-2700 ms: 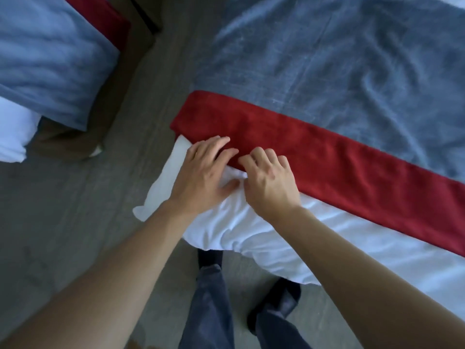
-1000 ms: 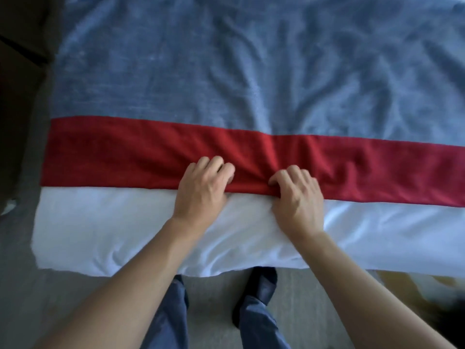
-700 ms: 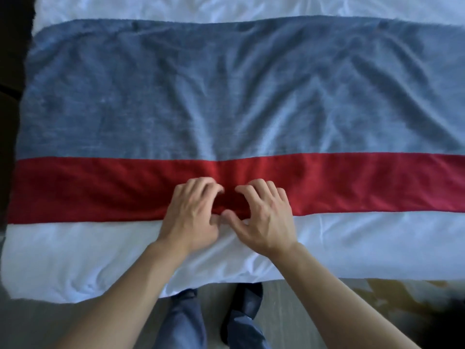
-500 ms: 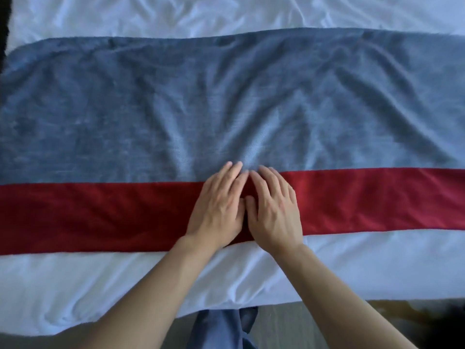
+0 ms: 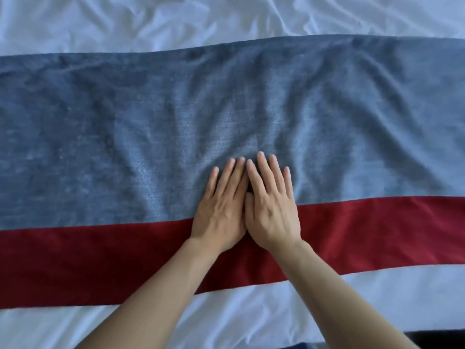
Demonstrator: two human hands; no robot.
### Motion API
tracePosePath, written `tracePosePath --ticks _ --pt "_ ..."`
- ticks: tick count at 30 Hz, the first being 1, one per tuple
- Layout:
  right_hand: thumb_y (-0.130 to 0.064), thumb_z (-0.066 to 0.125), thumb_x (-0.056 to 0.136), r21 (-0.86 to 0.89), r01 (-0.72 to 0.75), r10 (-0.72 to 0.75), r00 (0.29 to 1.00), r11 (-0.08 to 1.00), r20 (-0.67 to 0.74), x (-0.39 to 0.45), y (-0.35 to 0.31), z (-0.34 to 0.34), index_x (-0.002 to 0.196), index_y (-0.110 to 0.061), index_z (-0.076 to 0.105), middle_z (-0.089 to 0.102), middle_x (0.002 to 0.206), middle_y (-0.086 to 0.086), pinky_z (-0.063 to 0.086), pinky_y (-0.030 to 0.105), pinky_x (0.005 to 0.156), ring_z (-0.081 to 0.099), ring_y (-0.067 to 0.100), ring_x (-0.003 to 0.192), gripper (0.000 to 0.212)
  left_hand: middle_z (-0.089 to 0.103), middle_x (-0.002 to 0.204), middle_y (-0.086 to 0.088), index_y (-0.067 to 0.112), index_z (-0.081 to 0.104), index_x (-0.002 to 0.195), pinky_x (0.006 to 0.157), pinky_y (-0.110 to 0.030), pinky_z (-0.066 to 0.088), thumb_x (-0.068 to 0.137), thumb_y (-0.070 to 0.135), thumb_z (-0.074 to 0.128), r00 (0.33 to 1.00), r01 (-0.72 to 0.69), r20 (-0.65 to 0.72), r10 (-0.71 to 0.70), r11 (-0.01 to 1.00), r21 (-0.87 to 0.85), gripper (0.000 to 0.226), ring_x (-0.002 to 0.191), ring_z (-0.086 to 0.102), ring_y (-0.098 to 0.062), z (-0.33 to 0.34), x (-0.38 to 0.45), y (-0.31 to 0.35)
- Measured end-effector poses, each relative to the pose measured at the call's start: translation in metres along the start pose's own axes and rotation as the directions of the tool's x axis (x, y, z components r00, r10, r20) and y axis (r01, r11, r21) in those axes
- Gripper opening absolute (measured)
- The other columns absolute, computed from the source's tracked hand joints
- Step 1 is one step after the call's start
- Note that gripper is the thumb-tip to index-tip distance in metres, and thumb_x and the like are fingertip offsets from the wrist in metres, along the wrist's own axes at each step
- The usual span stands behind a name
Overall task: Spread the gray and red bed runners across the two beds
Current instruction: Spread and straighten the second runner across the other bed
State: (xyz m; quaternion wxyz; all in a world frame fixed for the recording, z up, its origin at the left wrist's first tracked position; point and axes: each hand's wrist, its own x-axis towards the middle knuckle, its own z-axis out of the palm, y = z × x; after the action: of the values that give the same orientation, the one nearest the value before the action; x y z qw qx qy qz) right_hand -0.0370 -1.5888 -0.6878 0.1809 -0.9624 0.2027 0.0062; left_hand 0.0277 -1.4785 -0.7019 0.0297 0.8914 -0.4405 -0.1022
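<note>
Where palms press flat, left hand [image 5: 221, 210], right hand [image 5: 271, 210], runner [image 5: 151, 137] beneath

The gray bed runner [image 5: 125, 127] lies spread flat across the bed, creased with wrinkles fanning away from the fingertips pressed on it. Its red band [image 5: 88, 263] runs beneath both palms, smooth, along the nearer edge.

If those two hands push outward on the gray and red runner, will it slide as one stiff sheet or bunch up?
Probably bunch. The runner already shows soft creases fanning out from the left hand and right hand, so it looks floppy. It seems thin and light, lying close to the white bedding, and could drag over it unless pressed flat.
</note>
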Motion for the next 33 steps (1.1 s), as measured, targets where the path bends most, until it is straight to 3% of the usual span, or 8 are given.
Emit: tracePosePath --ticks 4,9,14,19,23,25,28,33 --pt "-0.048 0.045 0.091 -0.135 0.025 -0.022 0.999 0.991 0.029 -0.002 0.060 -0.003 0.154 -0.022 0.031 0.019 0.164 0.005 0.007 0.046 0.123 0.009 0.022 0.152 0.069 0.012 0.165 -0.011 0.016 0.022 0.157 0.122 -0.053 0.013 0.094 0.040 0.037 0.999 0.049 -0.019 -0.049 0.999 -0.017 0.069 0.153 0.007 -0.027 0.004 -0.002 -0.016" --pt "-0.048 0.044 0.091 -0.210 -0.163 0.154 0.986 0.964 -0.057 -0.030 0.131 -0.036 0.155 -0.018 0.027 0.016 0.164 0.006 0.008 0.052 0.122 0.007 0.023 0.152 0.073 0.012 0.164 -0.013 0.014 0.021 0.157 0.122 -0.054 0.011 0.092 0.043 0.039 0.966 0.252 -0.054 -0.253 0.967 -0.027 0.073 0.153 0.006 -0.028 0.000 -0.020 -0.032" --pt "-0.033 0.042 0.094 -0.070 0.064 -0.071 0.993 0.995 -0.093 0.021 0.065 -0.023 0.154 -0.018 0.026 0.019 0.163 0.007 0.002 0.051 0.123 0.007 0.027 0.152 0.064 0.014 0.164 -0.013 0.014 0.025 0.156 0.122 -0.053 0.010 0.096 0.034 0.038 0.987 0.057 -0.142 -0.074 0.991 -0.124 0.064 0.153 0.007 -0.028 -0.008 0.024 0.019" --pt "-0.032 0.036 0.098 -0.144 0.222 -0.217 0.975 0.964 0.049 0.068 0.037 -0.004 0.153 -0.019 0.031 0.022 0.163 0.007 0.010 0.055 0.121 0.011 0.028 0.151 0.057 0.020 0.163 -0.012 0.018 0.028 0.154 0.122 -0.055 0.009 0.096 0.037 0.033 0.989 0.105 -0.104 -0.109 0.994 -0.043 0.061 0.152 0.009 -0.031 0.001 0.047 -0.005" --pt "-0.055 0.042 0.092 -0.181 0.030 -0.039 0.998 0.983 -0.045 0.074 0.089 -0.015 0.153 -0.026 0.030 0.021 0.163 0.004 0.008 0.049 0.122 0.013 0.024 0.151 0.069 0.012 0.164 -0.012 0.023 0.021 0.156 0.122 -0.054 0.005 0.094 0.054 0.032 0.962 0.250 -0.103 -0.253 0.968 -0.035 0.070 0.152 0.007 -0.032 0.000 0.050 -0.061" --pt "-0.056 0.041 0.093 -0.194 -0.077 0.064 0.996 0.978 -0.070 0.069 0.115 -0.027 0.153 -0.024 0.027 0.021 0.163 0.004 0.007 0.047 0.123 0.012 0.022 0.151 0.070 0.011 0.165 -0.012 0.023 0.018 0.157 0.123 -0.052 0.005 0.096 0.056 0.031 0.945 0.314 -0.085 -0.317 0.948 -0.043 0.070 0.152 0.006 -0.031 -0.005 0.043 -0.087" --pt "-0.049 0.041 0.095 -0.220 -0.104 0.100 0.994 0.970 -0.031 0.065 0.118 -0.035 0.153 -0.017 0.028 0.021 0.162 0.008 0.008 0.047 0.123 0.013 0.024 0.151 0.067 0.005 0.165 -0.011 0.022 0.013 0.158 0.124 -0.048 0.005 0.098 0.056 0.031 0.952 0.306 -0.009 -0.307 0.950 -0.052 0.071 0.153 0.002 -0.027 -0.017 0.033 -0.100" --pt "-0.033 0.056 0.091 -0.141 -0.088 0.091 0.996 0.986 0.013 0.060 0.061 -0.080 0.139 -0.012 0.046 0.045 0.146 0.011 0.035 0.047 0.108 0.039 0.031 0.136 0.054 0.020 0.163 -0.009 0.018 0.026 0.154 0.122 -0.044 0.018 0.094 0.062 0.038 0.948 0.319 0.047 -0.315 0.935 -0.156 0.075 0.151 0.015 -0.026 -0.066 0.015 -0.104"
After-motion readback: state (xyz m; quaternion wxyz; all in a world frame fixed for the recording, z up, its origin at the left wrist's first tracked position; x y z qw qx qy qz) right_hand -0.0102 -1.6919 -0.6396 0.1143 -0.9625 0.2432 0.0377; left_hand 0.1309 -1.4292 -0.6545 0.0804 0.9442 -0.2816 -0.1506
